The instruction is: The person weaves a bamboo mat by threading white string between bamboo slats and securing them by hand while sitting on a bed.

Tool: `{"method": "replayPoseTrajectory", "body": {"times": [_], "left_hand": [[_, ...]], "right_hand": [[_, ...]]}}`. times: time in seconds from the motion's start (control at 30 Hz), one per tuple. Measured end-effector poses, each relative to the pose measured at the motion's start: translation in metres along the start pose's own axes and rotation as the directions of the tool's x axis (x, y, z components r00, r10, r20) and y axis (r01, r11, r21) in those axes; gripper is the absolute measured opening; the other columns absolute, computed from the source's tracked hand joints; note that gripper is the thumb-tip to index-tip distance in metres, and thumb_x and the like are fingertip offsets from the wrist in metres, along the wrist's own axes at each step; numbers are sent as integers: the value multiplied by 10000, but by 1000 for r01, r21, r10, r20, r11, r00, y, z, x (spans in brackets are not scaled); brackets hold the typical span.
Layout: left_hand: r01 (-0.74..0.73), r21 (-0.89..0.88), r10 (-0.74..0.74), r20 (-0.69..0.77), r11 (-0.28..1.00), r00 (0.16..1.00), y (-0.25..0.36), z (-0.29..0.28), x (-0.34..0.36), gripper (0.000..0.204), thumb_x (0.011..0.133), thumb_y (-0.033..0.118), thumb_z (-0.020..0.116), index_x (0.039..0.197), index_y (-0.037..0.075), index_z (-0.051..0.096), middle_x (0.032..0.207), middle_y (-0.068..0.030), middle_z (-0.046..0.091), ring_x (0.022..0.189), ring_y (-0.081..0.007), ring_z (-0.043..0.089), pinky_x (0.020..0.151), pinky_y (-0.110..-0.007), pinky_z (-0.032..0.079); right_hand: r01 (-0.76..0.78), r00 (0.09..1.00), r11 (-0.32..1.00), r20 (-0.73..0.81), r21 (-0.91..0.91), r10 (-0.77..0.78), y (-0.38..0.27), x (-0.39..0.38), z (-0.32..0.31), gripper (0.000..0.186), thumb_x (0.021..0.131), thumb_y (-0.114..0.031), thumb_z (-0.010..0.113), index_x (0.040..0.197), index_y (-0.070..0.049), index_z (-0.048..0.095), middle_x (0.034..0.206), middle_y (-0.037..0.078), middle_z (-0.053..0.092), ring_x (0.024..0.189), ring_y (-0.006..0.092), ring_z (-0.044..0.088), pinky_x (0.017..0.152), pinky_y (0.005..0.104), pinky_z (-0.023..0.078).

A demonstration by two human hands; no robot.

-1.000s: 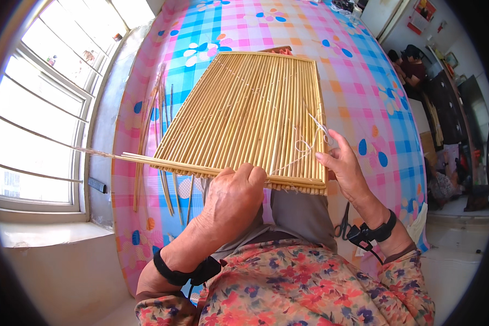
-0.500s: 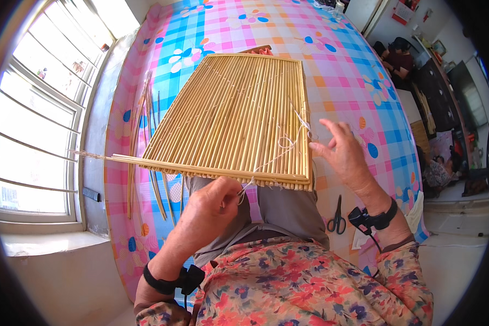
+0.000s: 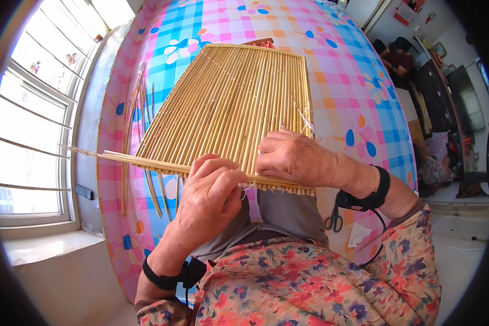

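A panel of yellow reed stalks (image 3: 228, 103), laid side by side within a frame, slants over my lap. Along its near edge runs a bundle of thin stalks (image 3: 119, 157) that juts out to the left. My left hand (image 3: 209, 195) is closed at this edge, thumb and fingers pinched together, with a loop of pale thread (image 3: 245, 191) beside the fingertips. Just to the right, my right hand (image 3: 293, 157) presses on the panel with its fingers pinched; what they hold is hidden. White thread (image 3: 305, 120) lies near the panel's right edge.
Black scissors (image 3: 334, 221) and a white paper scrap (image 3: 359, 234) lie right of my legs. Loose stalks (image 3: 126, 179) lie left on the checked flowered cloth (image 3: 353, 108). A barred window (image 3: 32, 146) is at left; another person (image 3: 401, 61) sits far right.
My right hand has come left and down from beside the panel onto its near edge, its fingers closing. My left hand has risen slightly to the edge. The stretched thread is now covered.
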State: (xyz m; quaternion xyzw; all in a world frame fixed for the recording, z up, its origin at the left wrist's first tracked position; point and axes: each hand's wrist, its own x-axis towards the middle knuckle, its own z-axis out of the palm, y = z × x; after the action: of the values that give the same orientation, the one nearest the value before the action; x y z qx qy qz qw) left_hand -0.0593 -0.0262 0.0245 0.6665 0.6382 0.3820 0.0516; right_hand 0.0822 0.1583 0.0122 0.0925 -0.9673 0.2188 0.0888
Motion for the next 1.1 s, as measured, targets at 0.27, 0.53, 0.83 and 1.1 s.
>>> {"method": "replayPoseTrajectory", "body": {"times": [0.27, 0.53, 0.83, 1.1], "left_hand": [[50, -187, -48, 15, 981, 999, -18, 12, -8, 309, 689, -80, 617, 965, 53, 583, 900, -102, 638, 903, -290, 621, 845, -393, 471], [100, -189, -78, 121, 977, 990, -12, 7, -4, 308, 672, -68, 624, 950, 60, 592, 844, -68, 633, 803, -267, 615, 787, -372, 456], [78, -114, -60, 147, 990, 987, -5, 12, 2, 308, 672, -11, 690, 956, 71, 605, 740, -40, 602, 782, -254, 594, 772, -371, 445], [196, -137, -178, 131, 971, 975, -8, 17, -3, 319, 705, 29, 721, 1001, 58, 603, 915, -84, 605, 869, -283, 597, 799, -393, 452]], "right_hand": [[87, 996, 996, -25, 27, -86, 2, 4, 3, 111, 807, -166, 634, 850, -70, 598, 795, 70, 546, 809, 258, 588, 746, 389, 493], [-133, 974, 976, -160, 175, 161, 10, 4, 11, 117, 836, -142, 633, 841, -33, 592, 782, 95, 561, 768, 263, 608, 680, 387, 507], [-486, 789, 465, 143, 740, 597, 10, 13, 3, 108, 894, -79, 593, 881, 28, 585, 700, 91, 633, 602, 142, 645, 517, 298, 507], [-365, 711, 51, 244, 929, 660, 9, 14, 1, 171, 963, -156, 562, 967, 14, 561, 845, 109, 642, 770, 214, 696, 650, 331, 601]]}}
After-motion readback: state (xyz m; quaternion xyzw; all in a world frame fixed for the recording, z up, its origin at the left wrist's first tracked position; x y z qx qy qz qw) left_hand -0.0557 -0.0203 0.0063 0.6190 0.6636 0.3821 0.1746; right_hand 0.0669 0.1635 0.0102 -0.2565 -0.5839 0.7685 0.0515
